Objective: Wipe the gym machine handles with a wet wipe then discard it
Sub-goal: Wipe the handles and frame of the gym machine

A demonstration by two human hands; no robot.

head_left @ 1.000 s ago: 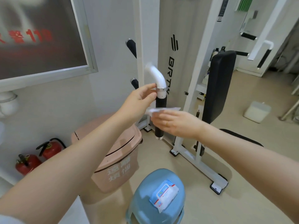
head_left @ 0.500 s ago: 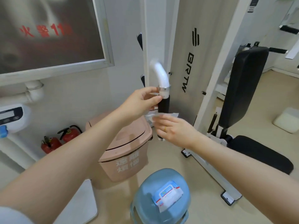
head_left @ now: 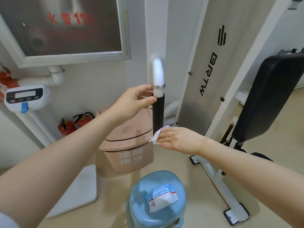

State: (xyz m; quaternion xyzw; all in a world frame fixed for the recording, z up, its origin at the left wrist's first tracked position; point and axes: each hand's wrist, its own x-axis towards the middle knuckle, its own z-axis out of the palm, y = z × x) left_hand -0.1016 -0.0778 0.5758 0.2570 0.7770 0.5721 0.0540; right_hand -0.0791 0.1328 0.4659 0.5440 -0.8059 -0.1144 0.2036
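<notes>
A gym machine handle [head_left: 158,112] hangs upright in the middle: a curved white tube above a metal collar, then a black foam grip. My left hand [head_left: 133,102] holds the top of the grip just under the collar, thumb and fingers curled at it. My right hand [head_left: 179,140] holds a white wet wipe [head_left: 158,134] wrapped against the bottom end of the black grip. A pink lidded bin [head_left: 126,142] stands right behind and below the handle.
A blue stool [head_left: 139,195] at the bottom carries a pack of wet wipes [head_left: 162,197]. Two red fire extinguishers [head_left: 74,124] and a weighing scale [head_left: 24,97] stand at the left wall. The black padded bench [head_left: 269,96] and white machine frame [head_left: 213,175] fill the right.
My right hand has slid the wipe down the black grip from its upper part to its bottom end. My left hand stayed at the top. The view has moved closer and leftward.
</notes>
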